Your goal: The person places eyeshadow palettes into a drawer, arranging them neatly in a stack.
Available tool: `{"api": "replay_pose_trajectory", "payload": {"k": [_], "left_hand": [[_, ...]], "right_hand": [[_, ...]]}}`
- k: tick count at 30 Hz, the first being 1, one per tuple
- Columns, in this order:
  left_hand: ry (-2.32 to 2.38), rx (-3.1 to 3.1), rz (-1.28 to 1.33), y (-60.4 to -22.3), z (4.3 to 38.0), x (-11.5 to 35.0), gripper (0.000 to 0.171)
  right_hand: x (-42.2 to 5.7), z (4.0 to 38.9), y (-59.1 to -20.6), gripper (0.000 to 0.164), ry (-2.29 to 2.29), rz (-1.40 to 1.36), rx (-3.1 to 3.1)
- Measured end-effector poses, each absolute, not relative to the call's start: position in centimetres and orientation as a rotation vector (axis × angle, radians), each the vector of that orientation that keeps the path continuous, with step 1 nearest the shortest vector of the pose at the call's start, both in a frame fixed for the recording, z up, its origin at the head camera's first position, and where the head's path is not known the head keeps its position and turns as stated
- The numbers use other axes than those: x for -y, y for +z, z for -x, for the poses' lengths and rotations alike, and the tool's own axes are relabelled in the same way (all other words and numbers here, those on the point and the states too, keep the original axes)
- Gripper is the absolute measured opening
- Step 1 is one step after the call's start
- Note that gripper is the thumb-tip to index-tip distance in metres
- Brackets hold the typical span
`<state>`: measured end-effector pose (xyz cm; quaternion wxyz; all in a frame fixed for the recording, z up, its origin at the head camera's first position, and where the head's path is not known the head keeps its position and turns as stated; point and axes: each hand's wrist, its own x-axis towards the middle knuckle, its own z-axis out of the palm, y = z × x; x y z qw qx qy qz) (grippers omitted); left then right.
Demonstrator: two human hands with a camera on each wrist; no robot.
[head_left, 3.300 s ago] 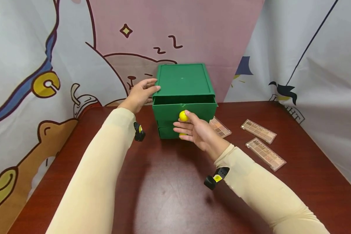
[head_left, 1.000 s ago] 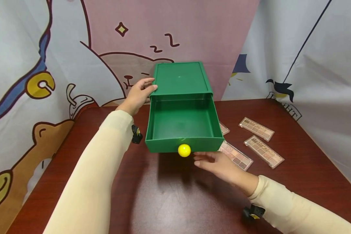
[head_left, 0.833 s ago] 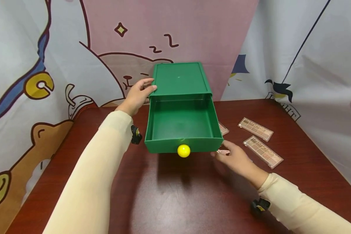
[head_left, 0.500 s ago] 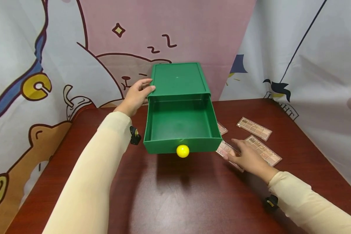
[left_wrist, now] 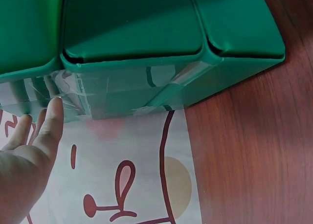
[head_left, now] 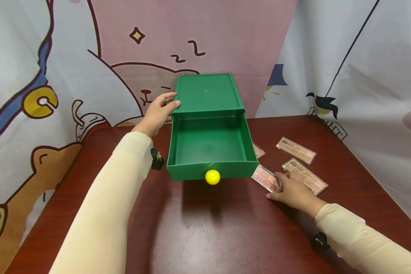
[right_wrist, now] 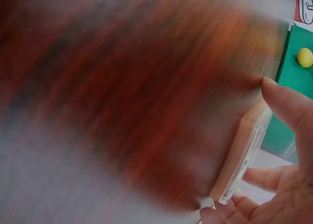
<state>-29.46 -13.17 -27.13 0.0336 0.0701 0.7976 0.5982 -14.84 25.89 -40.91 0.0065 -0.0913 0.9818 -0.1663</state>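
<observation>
Straddling the near end of a palette [head_left: 265,178] on the tabletop [head_left: 205,236], the right hand [head_left: 294,192] is holding thumb and fingers apart, seemingly to suit its width, no grip showing. The open drawer [head_left: 210,146] is hiding the far end. Other palettes [head_left: 296,149] are lying rightward. Beyond, the left hand [head_left: 157,114] is resting outstretched fingers against the box [head_left: 209,93], probably steadying it.

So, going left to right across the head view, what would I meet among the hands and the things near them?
Left hand → green drawer with its yellow knob → palette by the drawer's front right corner → right hand.
</observation>
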Motion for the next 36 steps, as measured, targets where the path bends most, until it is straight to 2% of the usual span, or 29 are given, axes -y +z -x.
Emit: {"api": "replay_pose_trajectory", "payload": {"k": [10,19,30,36], "left_hand": [[1.846,-2.460,-0.214,-27.1,29.3,13.1,0.050],[1.838,-2.448,-0.219,-27.1,29.3,13.2,0.050],[1.847,-2.464,-0.204,-27.1,29.3,13.1,0.050],[1.832,-2.476,-0.194,-27.0,29.2,13.0,0.050]], "right_hand": [[-26.4,15.1,-40.8,0.056,-0.507,0.307,-3.103],[-26.9,16.1,-38.9,0.046,-0.472,0.337,-3.137],[-26.9,17.7,-33.2,0.060,-0.503,0.234,-3.204],[-27.0,18.4,-29.5,0.051,-0.540,0.240,-3.285]]}}
